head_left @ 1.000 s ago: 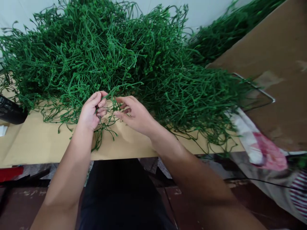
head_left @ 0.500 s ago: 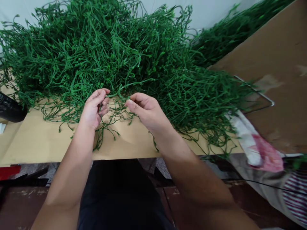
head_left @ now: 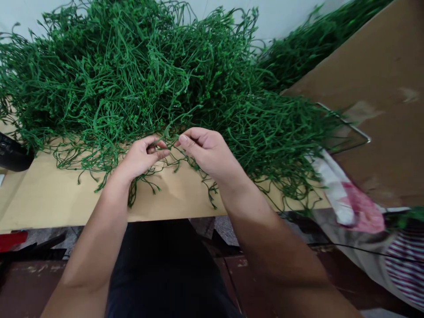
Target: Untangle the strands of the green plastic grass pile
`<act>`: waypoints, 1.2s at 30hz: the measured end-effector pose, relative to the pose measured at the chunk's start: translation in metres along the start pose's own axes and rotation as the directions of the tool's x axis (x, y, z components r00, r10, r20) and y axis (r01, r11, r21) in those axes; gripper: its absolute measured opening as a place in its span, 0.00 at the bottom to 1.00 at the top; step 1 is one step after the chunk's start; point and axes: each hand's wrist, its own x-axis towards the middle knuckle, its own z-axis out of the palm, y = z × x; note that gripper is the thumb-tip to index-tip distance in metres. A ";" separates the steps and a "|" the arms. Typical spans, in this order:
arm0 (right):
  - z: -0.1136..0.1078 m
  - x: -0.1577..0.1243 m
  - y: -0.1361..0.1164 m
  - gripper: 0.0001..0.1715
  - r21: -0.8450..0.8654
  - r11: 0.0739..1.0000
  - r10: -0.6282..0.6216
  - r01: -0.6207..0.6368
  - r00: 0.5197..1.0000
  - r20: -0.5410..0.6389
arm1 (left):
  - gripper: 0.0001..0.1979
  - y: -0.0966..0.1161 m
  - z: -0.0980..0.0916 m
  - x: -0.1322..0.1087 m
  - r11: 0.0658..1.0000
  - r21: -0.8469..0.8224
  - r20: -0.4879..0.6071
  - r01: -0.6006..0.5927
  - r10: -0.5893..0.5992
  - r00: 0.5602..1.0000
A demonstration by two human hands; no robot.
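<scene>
A large heap of thin green plastic-looking stems [head_left: 132, 75] spreads over the cardboard-covered table [head_left: 82, 203]. In front of it, my left hand [head_left: 145, 157] curls round a green stem, its thumb and fingertips pointing right. Close on its right, my right hand [head_left: 205, 148] pinches a thin green strand between thumb and forefinger. A branching green piece [head_left: 168, 131] rises between the two hands, with its tip lying toward the heap. Loose strands hang below both hands on the cardboard.
A dark cylinder [head_left: 13, 152] stands at the left edge. On the right a cardboard sheet [head_left: 374, 106] leans with a metal wire handle [head_left: 359, 132]. A white and pink cloth-like item [head_left: 361, 207] and another person's striped clothing [head_left: 407, 265] are at the lower right.
My left hand has moved right and turned, its fingertips now close to my right hand. The branching piece has shifted and tilted. My right hand keeps its pinch.
</scene>
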 end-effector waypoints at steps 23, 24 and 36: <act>0.002 -0.003 0.001 0.25 0.263 0.951 0.086 -0.161 0.958 0.274 | 0.14 0.007 -0.005 -0.005 0.890 -0.455 0.124 0.009 0.054 0.991; 0.003 -0.003 0.001 0.25 0.278 0.945 0.088 -0.170 0.954 0.286 | 0.12 0.007 -0.003 -0.005 0.895 -0.445 0.117 0.008 0.049 0.992; 0.013 -0.008 0.016 0.22 0.414 0.875 0.119 -0.252 0.940 0.320 | 0.10 0.008 -0.001 0.001 0.882 -0.471 -0.127 -0.008 -0.059 0.990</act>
